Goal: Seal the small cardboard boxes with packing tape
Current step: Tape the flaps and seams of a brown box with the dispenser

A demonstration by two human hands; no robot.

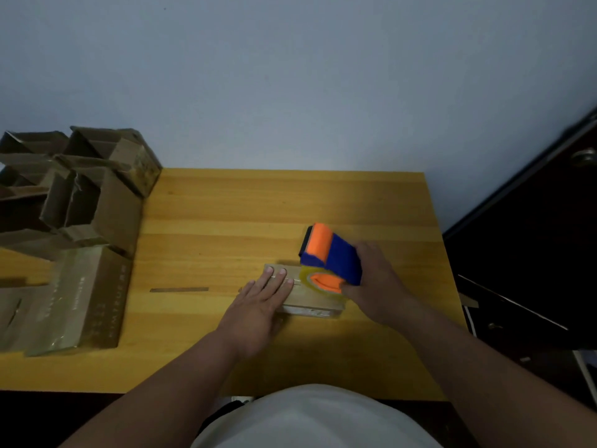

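Head view: small box (310, 297) mid-tabletop (226, 215), likely light, thin card, prone to skid. Left hand (258, 302) flat, fingers straight, pinning its top. Right hand (378, 286) grips dispenser (329, 257) at box's right end. Open boxes (80, 189) heaped far left, well clear.

A yellow wooden table (290, 202) stands against a pale blue wall (290, 76).

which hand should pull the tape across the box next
Right. The right hand already grips the tape dispenser, which sits at the small box's right end. The left hand lies flat on the box, steadying it.
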